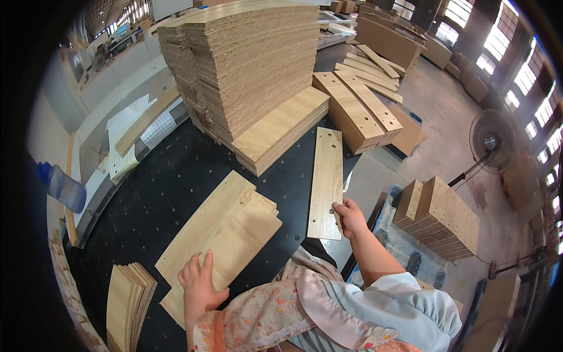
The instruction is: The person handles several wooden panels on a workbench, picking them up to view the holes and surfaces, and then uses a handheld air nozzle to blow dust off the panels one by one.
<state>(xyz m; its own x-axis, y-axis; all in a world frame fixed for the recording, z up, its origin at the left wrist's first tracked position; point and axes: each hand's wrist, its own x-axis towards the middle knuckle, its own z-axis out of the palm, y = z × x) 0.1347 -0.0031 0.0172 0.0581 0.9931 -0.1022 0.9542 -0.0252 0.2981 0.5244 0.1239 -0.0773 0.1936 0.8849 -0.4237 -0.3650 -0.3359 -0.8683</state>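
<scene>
Closest to me is my sleeve [375,311], pale blue over a flowered cuff, filling the lower middle of the view. Past it the black table [170,193] takes up most of the frame, dotted with small holes. At its far end stands the big stack [246,64] of raw-edged boards, its top cut off by the rim of the view, with a shorter pile [281,129] leaning against its base. Nearer, two or three wood-grain panels [223,234] lie fanned over each other; I cannot count them for sure. My left hand [199,284] rests flat on their near end, fingers spread wide, gripping nothing. A single drilled board [326,182] lies lengthwise at the table's right edge. My right hand [350,216] has its near right corner, fingers curled round the edge; the thumb is hidden. A thin bundle [129,305] at lower left is too bent by the lens to read.
</scene>
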